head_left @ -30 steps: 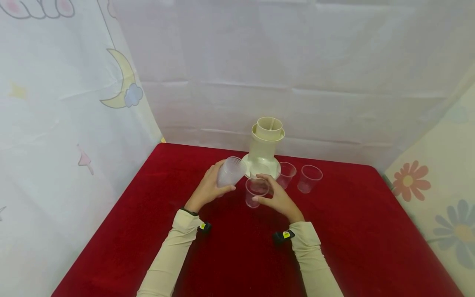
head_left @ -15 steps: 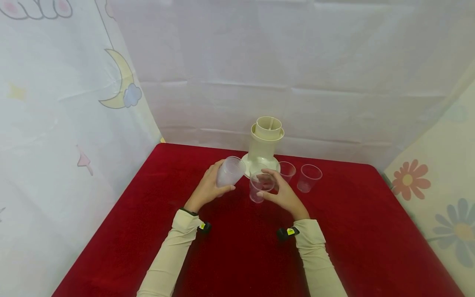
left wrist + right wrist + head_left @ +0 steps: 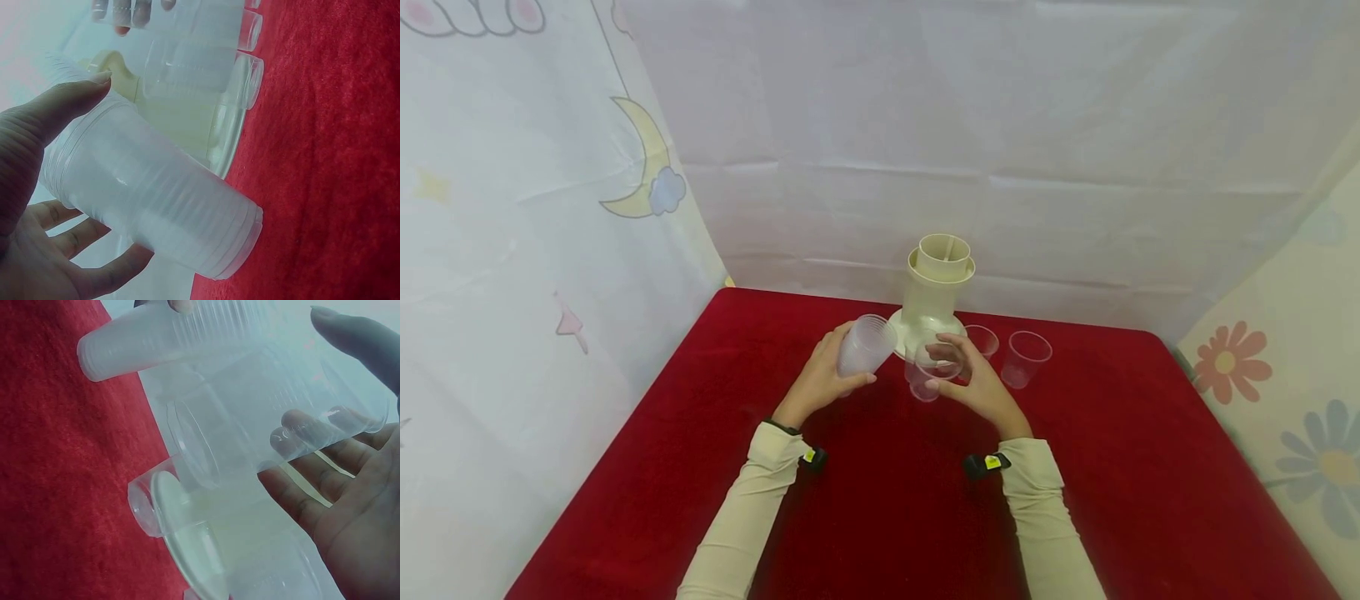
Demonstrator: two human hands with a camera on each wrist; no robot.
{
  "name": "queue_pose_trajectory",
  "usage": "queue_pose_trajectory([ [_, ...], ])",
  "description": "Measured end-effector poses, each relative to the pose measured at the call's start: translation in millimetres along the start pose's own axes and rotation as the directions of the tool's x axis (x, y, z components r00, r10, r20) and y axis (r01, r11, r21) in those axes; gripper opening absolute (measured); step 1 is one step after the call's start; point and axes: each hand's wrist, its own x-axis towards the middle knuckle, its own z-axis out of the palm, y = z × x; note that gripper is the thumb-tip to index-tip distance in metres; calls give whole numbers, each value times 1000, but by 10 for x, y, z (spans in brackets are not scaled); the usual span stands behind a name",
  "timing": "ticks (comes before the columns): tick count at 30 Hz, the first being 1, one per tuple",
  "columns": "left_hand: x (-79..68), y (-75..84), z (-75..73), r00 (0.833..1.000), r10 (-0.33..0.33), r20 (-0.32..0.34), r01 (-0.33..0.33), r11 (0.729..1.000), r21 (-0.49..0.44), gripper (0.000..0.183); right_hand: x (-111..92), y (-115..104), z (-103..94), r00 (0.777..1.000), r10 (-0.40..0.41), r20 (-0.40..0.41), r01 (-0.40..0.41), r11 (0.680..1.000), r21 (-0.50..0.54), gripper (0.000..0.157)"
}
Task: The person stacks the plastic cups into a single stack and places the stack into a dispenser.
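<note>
My left hand [image 3: 823,379] grips a tilted stack of nested clear plastic cups [image 3: 867,343], thumb across one side and fingers along the other. In the left wrist view the stack [image 3: 156,187] slants over the red cloth. My right hand [image 3: 973,383] holds a single clear plastic cup [image 3: 932,377] between thumb and fingers; in the right wrist view several fingers show through the wall of this cup [image 3: 244,419]. Another clear cup [image 3: 187,72] appears before the cream stand's base in the left wrist view.
A cream cylindrical stand [image 3: 931,296] with an open top and round base is at the table's back edge. To its right are two clear cups, one partly behind my right hand [image 3: 981,340] and one farther right [image 3: 1027,358]. Red cloth [image 3: 880,500] covers the table; white patterned sheets surround it.
My right hand and its cup have moved away from me and slightly right, toward the cream stand. My left hand and the stack stay almost where they were.
</note>
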Motion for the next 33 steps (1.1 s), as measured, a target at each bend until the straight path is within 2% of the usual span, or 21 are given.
queue_pose_trajectory([
  [13,9,8,-11,1000,1,-1,-1,1000,-11,87,51,-74,-18,998,-53,-19,53,999,12,69],
  [26,-18,-12,2,1000,-6,10,6,1000,-27,87,75,-152,-28,997,-58,-45,55,997,-58,72],
  [33,-11,8,-17,1000,-7,13,7,1000,-25,87,106,-165,-37,997,-68,-35,67,997,-32,74],
])
